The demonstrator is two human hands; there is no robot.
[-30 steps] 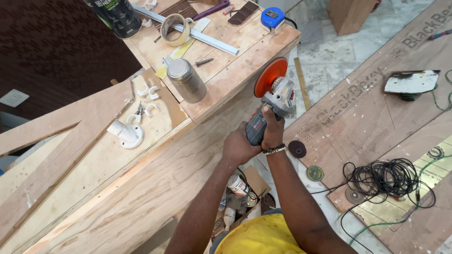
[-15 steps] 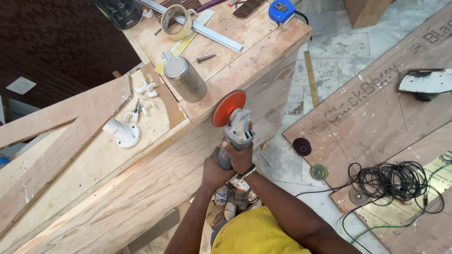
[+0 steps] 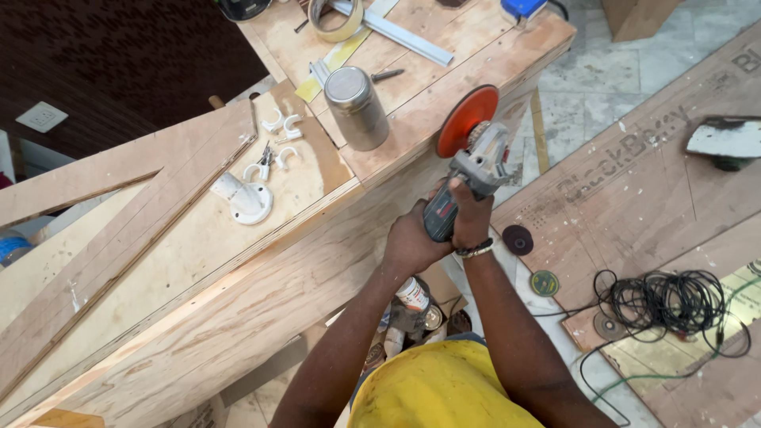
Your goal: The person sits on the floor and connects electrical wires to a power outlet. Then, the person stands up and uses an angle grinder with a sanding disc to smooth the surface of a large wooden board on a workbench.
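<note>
Hands: left hand and right hand both grip the angle grinder.
Disc: orange disc at 12 o'clock, against the plywood counter edge.

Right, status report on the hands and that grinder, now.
Both hands, left hand and right hand, shut on the grinder. Orange disc at the plywood edge. Metal can close by.
</note>
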